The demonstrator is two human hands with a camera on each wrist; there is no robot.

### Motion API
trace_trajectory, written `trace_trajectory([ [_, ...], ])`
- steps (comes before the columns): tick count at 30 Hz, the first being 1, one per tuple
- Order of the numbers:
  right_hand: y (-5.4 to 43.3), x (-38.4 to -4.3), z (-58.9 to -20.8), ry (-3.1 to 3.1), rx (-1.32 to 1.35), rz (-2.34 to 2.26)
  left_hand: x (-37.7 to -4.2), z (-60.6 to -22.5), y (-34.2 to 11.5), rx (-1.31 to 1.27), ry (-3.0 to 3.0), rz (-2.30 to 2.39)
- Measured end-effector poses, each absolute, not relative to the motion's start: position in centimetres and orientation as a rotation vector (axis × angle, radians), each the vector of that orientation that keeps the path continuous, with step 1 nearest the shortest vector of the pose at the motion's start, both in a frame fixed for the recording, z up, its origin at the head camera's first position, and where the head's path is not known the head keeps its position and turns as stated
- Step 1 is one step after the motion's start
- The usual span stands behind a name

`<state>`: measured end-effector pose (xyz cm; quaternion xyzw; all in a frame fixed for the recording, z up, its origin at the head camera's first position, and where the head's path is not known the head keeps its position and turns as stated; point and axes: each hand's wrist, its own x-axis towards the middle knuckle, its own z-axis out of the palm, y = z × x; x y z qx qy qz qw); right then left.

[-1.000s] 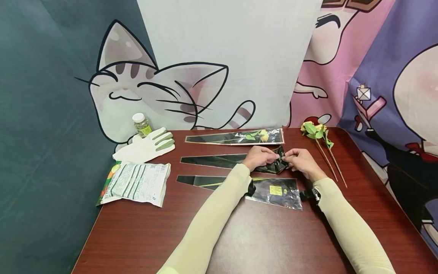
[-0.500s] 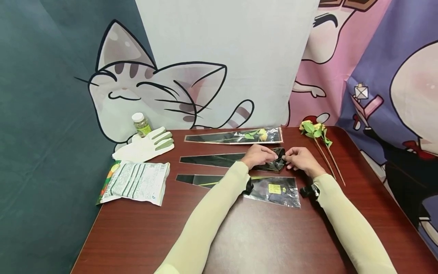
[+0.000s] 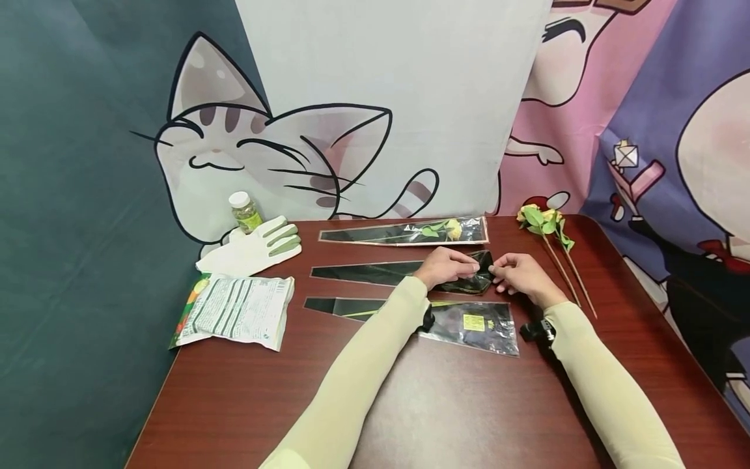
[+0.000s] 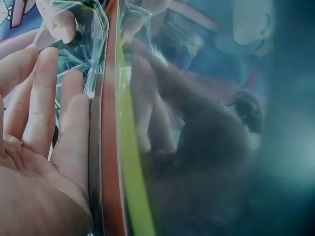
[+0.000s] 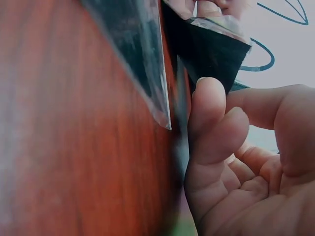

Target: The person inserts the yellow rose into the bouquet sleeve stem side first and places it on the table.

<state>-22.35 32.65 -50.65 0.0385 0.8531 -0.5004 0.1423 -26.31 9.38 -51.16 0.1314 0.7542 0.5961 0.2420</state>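
Both hands work at the wide right end of the middle flower sleeve (image 3: 363, 272), a long tapered bag of black and clear film lying across the table. My left hand (image 3: 443, 268) pinches the film near that end between thumb and index finger, the other fingers stretched out in the left wrist view. My right hand (image 3: 523, 277) pinches the edge of the mouth from the right. In the right wrist view the black film (image 5: 216, 51) stands raised, spread between the two hands. The sleeve's middle is partly hidden behind my left hand.
Behind lies a sleeve holding a yellow rose (image 3: 453, 229); in front is another flat sleeve (image 3: 445, 324) with a yellow label. Loose yellow roses (image 3: 545, 220) lie at right. At left are a white glove (image 3: 249, 251), a lidded jar (image 3: 246, 213) and a printed bag (image 3: 240, 311).
The crumpled film at the middle sleeve's mouth has become smoother and more spread. Both hands stay nearly in place, keeping their pinches.
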Motion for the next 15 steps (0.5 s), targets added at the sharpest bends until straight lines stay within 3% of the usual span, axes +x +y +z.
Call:
trace_trajectory([
  [15, 36.5, -22.0, -49.5, 2.621, 0.14, -1.469, -26.3, -51.6, 9.2, 0.495, 2.098, 1.662],
])
